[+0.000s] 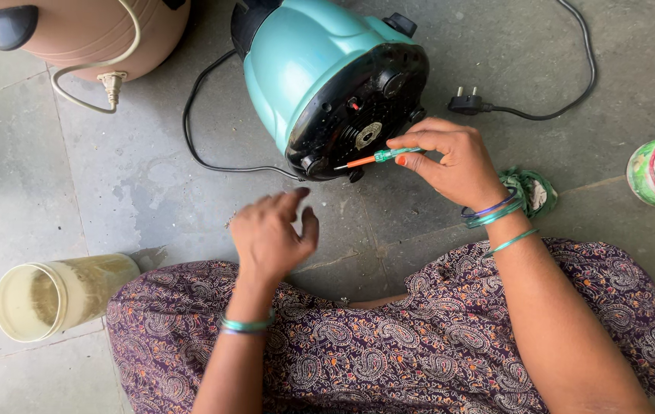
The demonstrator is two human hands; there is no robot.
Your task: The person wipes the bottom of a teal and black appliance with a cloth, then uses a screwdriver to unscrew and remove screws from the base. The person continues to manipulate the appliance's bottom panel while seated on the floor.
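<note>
The right hand (454,165) pinched a screwdriver (377,157) at the tipped mixer's black base (358,115), which was still fastened; the left hand (270,238) hovered loosely curled, empty.

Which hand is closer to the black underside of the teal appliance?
Right. The right hand holds a screwdriver whose tip reaches the black base; the left hand hangs open below it, apart.
</note>
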